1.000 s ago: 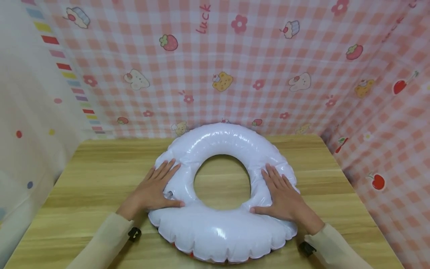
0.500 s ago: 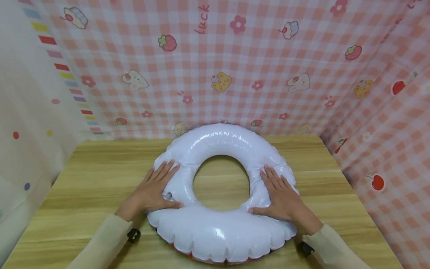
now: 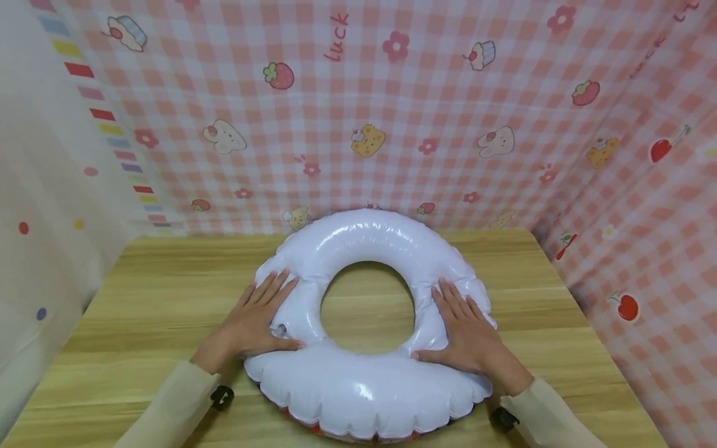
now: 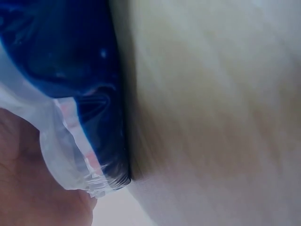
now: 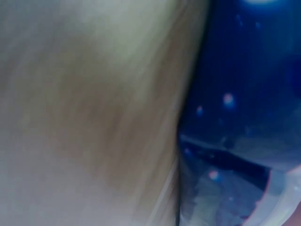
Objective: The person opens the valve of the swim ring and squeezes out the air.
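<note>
White ring (image 3: pixel 366 323) lies flat on the table (image 3: pixel 140 298), mid-width, its far side at the back edge, its near lobe close to the front edge. Left hand (image 3: pixel 254 323) and right hand (image 3: pixel 467 333) rest palm-down on opposite sides of the hole, fingers straight and pointing away, pressing, gripping nothing. Both equally near (a small valve (image 3: pixel 279 328) beside the left thumb); wrist views show a blue underside (image 4: pixel 61 52).
</note>
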Demonstrator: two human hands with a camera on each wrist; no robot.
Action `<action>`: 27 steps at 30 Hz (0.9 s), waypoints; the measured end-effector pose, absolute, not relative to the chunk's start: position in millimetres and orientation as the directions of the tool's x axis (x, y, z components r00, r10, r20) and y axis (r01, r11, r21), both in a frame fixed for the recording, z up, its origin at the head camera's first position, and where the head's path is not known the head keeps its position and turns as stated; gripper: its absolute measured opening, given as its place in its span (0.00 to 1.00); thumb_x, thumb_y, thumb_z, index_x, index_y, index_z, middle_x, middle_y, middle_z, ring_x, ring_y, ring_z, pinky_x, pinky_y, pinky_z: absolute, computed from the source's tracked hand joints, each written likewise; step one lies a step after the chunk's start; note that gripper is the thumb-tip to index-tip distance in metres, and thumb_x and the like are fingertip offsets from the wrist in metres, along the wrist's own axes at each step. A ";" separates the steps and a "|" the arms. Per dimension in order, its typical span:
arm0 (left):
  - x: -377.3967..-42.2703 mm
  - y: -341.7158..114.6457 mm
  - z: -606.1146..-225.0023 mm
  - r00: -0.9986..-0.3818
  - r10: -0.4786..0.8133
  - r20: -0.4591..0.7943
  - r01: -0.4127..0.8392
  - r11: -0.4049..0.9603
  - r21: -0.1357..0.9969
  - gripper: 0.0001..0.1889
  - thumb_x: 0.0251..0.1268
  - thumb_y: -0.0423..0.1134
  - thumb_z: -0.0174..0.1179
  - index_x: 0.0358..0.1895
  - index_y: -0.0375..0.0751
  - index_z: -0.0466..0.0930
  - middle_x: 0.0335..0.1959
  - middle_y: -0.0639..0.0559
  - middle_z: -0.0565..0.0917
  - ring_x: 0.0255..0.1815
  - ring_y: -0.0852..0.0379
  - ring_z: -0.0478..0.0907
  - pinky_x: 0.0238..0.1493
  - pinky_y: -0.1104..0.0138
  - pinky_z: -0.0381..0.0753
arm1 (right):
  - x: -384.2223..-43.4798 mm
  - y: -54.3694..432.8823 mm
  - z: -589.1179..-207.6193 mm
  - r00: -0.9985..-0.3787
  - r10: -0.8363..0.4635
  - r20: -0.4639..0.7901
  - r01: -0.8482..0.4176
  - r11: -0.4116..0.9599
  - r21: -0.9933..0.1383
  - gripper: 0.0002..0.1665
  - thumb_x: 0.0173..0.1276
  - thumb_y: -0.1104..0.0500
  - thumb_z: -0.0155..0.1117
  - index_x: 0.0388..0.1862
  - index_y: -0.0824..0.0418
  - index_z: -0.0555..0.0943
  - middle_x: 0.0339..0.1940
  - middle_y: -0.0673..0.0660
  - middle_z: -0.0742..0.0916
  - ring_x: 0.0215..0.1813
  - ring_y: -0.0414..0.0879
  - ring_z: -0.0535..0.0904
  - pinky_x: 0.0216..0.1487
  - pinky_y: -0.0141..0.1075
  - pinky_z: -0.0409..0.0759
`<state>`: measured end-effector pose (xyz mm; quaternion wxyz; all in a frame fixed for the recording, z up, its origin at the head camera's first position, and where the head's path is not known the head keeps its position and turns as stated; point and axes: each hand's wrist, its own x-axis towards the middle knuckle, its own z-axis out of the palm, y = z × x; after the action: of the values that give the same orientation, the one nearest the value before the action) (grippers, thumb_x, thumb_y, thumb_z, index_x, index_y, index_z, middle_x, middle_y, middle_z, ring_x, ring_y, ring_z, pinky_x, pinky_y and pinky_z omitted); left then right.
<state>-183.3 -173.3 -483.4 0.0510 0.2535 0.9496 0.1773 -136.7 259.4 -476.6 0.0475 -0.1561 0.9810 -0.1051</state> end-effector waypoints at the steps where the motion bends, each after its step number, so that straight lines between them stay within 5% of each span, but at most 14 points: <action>1: -182.9 -173.0 -482.9 -0.865 0.501 0.000 0.466 0.805 0.368 0.67 0.46 0.79 0.66 0.85 0.52 0.44 0.87 0.48 0.41 0.87 0.39 0.39 0.80 0.35 0.38 | -136.8 259.3 -476.7 -0.947 -0.315 -0.060 -0.296 0.930 -0.217 0.81 0.50 0.12 0.58 0.86 0.62 0.45 0.87 0.62 0.48 0.87 0.58 0.45 0.83 0.62 0.46; 27: -183.6 -171.0 -482.3 -0.868 0.495 -0.038 0.453 0.822 0.345 0.65 0.49 0.78 0.65 0.85 0.51 0.44 0.87 0.48 0.40 0.87 0.40 0.36 0.81 0.35 0.37 | -139.4 257.4 -477.5 -0.946 -0.313 -0.089 -0.288 0.933 -0.217 0.80 0.51 0.14 0.61 0.86 0.62 0.44 0.87 0.63 0.46 0.87 0.59 0.43 0.83 0.63 0.46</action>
<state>-183.6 -171.0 -482.3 0.0630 0.2490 0.9523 0.1649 -139.4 257.4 -477.5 0.0613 -0.1531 0.9811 -0.1008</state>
